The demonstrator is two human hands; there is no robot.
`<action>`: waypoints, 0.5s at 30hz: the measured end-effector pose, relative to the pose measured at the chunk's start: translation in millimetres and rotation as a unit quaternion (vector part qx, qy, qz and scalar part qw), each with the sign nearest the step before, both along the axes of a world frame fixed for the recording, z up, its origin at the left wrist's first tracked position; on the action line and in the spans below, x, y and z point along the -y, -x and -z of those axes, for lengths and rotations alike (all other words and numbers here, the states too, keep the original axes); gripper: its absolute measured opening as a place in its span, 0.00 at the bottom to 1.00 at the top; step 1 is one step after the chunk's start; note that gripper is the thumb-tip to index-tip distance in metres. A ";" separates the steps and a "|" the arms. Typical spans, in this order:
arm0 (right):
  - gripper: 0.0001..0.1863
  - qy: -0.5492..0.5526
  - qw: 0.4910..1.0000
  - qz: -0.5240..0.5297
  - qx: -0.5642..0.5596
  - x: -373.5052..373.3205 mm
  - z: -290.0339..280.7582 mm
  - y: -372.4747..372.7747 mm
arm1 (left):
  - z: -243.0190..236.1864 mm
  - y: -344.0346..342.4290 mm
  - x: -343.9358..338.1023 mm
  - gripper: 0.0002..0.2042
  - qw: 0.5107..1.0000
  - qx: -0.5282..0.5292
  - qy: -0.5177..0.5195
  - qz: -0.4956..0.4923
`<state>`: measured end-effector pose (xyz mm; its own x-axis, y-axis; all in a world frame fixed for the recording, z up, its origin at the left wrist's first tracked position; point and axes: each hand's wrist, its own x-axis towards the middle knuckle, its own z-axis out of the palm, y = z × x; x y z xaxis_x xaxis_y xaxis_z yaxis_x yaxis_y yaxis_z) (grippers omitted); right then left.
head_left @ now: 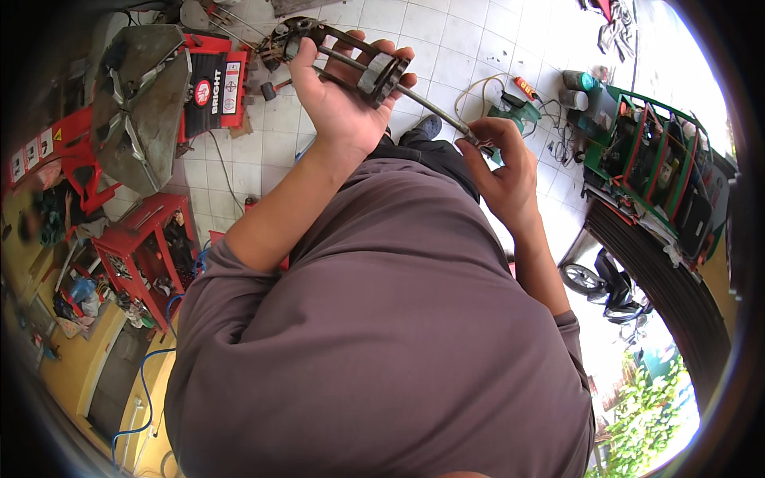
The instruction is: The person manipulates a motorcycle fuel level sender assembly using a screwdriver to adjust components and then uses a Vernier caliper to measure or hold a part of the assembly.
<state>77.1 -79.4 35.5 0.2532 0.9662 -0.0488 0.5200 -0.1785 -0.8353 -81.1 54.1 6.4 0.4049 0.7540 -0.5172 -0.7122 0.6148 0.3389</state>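
Both hands hold one dark, greasy metal tool that looks like a puller with a long threaded rod (433,106). My left hand (347,103) is wrapped round its body from below, thumb up. Side bars there run between a bulky end piece (288,38) and a thick notched disc (381,78). The rod passes through the disc and slants down to the right. At the rod's end my right hand (508,167) is closed, with thumb and fingers pinching the tip. The fingers partly hide that tip. The tool is held in the air above the tiled floor, in front of my body.
At the left stands a red machine with a grey metal turntable (147,103); a red metal stand (147,255) is nearer. To the right are a green rack of tools (649,159), a green power tool (514,111) with cables on the white tiles (382,24), and a motorcycle (610,287).
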 end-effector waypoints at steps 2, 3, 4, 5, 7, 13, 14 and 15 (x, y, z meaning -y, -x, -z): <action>0.17 0.049 0.998 -0.033 0.025 0.1 2.8 -9.2 | 1.0 0.7 -1.6 0.27 1.000 -0.011 0.008 -0.003; 0.17 0.073 0.995 -0.050 0.037 -0.4 3.7 -11.5 | 1.4 0.9 -2.7 0.27 1.000 -0.010 0.010 -0.003; 0.16 0.055 0.998 -0.036 0.022 -2.5 1.3 -9.4 | 1.8 0.2 -3.3 0.27 1.000 -0.009 0.013 0.001; 0.15 0.038 0.999 -0.022 0.006 -7.3 -4.3 -5.0 | 2.6 -0.2 -3.6 0.27 1.000 -0.008 0.016 0.004; 0.13 0.010 0.999 0.010 -0.034 -13.2 -9.2 4.6 | 4.8 -0.8 -5.1 0.27 1.000 -0.012 0.011 0.004; 0.17 0.108 0.994 0.001 -0.025 -13.0 0.0 -10.8 | 4.7 -2.5 -10.1 0.27 1.000 -0.003 0.021 0.002; 0.16 0.071 0.997 -0.002 -0.034 -15.3 -2.5 -11.4 | 5.1 -3.2 -10.7 0.28 1.000 -0.002 0.025 0.002; 0.15 0.034 0.999 -0.004 -0.042 -19.2 -6.3 -10.3 | 5.9 -3.0 -11.9 0.28 1.000 0.007 0.026 -0.003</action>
